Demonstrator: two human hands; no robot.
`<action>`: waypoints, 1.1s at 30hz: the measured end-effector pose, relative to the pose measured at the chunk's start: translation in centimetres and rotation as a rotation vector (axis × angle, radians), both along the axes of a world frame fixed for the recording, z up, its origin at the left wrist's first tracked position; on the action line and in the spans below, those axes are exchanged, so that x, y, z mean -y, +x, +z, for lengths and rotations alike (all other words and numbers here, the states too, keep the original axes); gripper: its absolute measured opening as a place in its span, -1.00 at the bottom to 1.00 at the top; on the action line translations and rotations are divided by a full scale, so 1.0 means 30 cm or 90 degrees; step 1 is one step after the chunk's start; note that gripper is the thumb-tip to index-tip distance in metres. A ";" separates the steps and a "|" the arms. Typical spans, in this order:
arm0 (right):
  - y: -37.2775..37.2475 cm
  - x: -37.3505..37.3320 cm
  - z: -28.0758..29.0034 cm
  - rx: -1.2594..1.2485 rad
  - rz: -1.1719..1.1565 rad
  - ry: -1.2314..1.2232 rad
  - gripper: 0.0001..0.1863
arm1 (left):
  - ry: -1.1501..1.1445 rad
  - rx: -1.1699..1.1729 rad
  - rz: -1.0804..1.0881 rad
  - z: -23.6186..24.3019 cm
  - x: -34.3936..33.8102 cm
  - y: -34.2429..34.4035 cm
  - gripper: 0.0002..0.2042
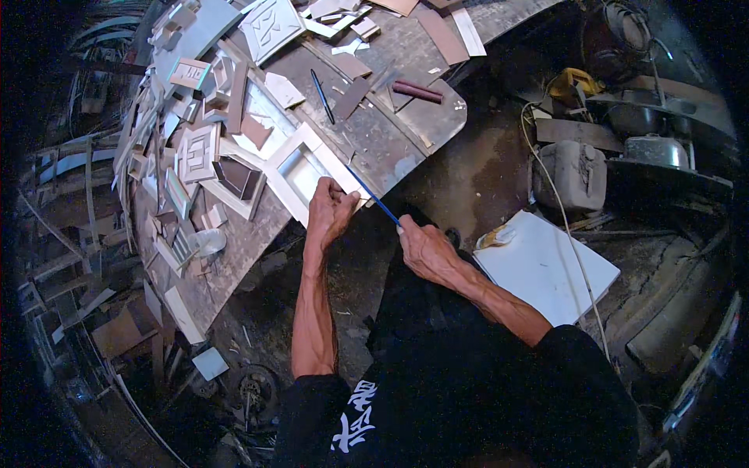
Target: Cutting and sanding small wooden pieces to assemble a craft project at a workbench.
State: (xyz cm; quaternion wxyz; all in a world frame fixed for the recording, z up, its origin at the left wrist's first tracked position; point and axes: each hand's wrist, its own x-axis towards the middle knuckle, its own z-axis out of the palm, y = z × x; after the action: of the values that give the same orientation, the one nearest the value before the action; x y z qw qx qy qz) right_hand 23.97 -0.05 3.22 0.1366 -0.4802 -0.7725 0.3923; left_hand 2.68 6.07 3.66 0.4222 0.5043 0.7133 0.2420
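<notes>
A pale wooden frame (282,176) with a rectangular opening lies at the near edge of the workbench. My left hand (329,210) is closed on its near corner, thumb and fingers pinched together. From my right hand (426,248) a thin, straight blue strip (374,196), blade-like in shape, runs up and left along the frame's right side. Its lower end is hidden inside my closed fingers. Whether the strip cuts into the wood or only rests against it, I cannot tell.
Wood offcuts and small panels (199,152) crowd the bench's left. A black pen (322,97) and a dark red cylinder (417,91) lie beyond the frame. To the right are a white board (550,269), a grey jerrycan (571,175) and a hanging cord (558,204).
</notes>
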 end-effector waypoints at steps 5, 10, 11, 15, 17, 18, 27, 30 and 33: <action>0.004 -0.012 0.081 -0.017 -0.043 -0.109 -0.60 | -0.028 -0.049 0.010 -0.006 -0.003 -0.010 -0.67; 0.001 -0.014 0.072 0.035 -0.012 -0.125 -0.21 | -0.046 -0.082 0.007 0.028 -0.022 0.018 -0.71; -0.002 -0.011 0.065 0.016 -0.021 -0.102 -0.23 | -0.061 -0.104 0.003 0.028 -0.024 0.022 -0.72; -0.005 0.007 0.054 0.010 -0.023 -0.101 -0.22 | -0.030 -0.028 0.018 -0.001 -0.023 0.000 -0.74; 0.010 0.014 0.075 0.032 -0.010 -0.114 -0.22 | -0.042 -0.042 0.012 -0.001 -0.025 -0.010 -0.75; 0.022 0.017 0.089 0.054 0.004 -0.127 -0.23 | -0.055 -0.056 0.009 0.008 -0.026 -0.006 -0.75; 0.036 0.012 0.088 -0.096 -0.106 -0.133 -0.32 | -0.038 -0.046 -0.003 -0.008 -0.024 -0.013 -0.74; 0.026 0.021 0.047 -0.083 -0.075 -0.084 -0.24 | -0.021 -0.014 0.002 -0.012 -0.025 -0.015 -0.74; 0.037 0.027 0.059 -0.035 -0.057 -0.114 -0.23 | -0.007 -0.025 -0.016 -0.007 -0.026 -0.008 -0.74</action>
State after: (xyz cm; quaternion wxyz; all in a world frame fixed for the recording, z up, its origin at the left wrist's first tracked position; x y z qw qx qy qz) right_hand 25.08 -0.86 5.00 0.1315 -0.5135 -0.7083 0.4662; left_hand 2.43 6.84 3.44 0.4140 0.5157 0.7162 0.2230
